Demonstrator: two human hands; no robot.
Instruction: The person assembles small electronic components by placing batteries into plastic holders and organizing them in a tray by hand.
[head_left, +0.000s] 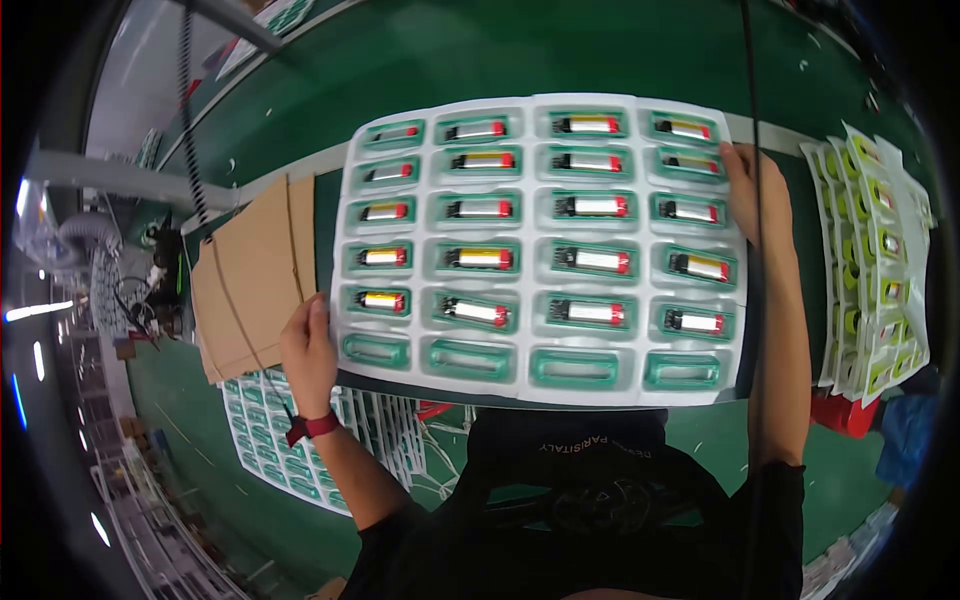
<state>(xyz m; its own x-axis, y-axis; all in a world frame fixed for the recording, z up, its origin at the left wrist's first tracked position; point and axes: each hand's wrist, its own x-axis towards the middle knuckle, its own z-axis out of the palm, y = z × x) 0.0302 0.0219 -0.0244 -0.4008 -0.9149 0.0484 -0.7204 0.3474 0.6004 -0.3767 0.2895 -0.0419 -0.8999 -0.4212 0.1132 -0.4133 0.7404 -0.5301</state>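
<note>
A large white plastic tray (535, 275) with rows of compartments lies in front of me. Most compartments hold a small silver battery cell (590, 207) with a red end and dark leads; some have yellow strips along them. The row nearest me has no cells in it, and green shows through its pockets. My left hand (312, 350), with a red band at the wrist, closes on the tray's left edge near the front. Farther back, my right hand (752, 195) grips the right edge, its thumb on the rim. Whether the tray is lifted or resting on the bench I cannot tell.
Brown cardboard (250, 275) lies left of the tray. On the right stands a stack of white trays (870, 265) with yellow-green items. Below the bench, front left, are more white trays (270, 430). A dark cable (755, 90) hangs before my right arm.
</note>
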